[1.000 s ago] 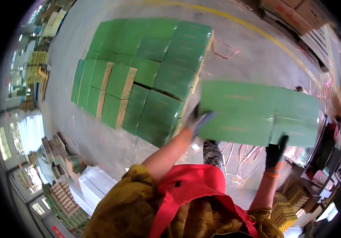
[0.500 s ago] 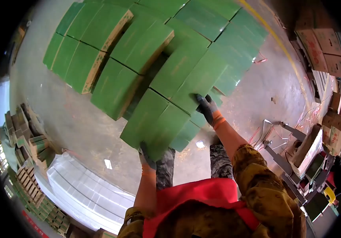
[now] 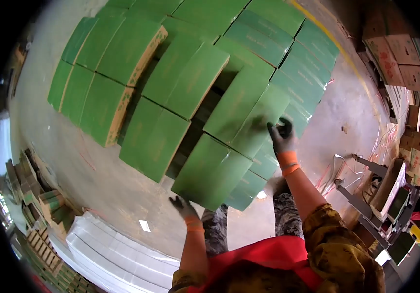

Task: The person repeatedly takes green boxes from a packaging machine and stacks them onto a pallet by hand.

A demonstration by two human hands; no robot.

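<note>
Apparently release step: L hand (image 3: 185,208) spread, R hand (image 3: 283,140) half-curled, both empty by green boxes (image 3: 213,171), lower ctr; any nudge needs flat palms.

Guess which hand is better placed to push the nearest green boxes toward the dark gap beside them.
Probably the right hand: it is beside the green boxes, opposite the gap; the left hand is by their gap-side corner.

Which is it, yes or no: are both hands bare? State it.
No, the left hand and the right hand both wear dark-fingered gloves with orange cuffs.
</note>
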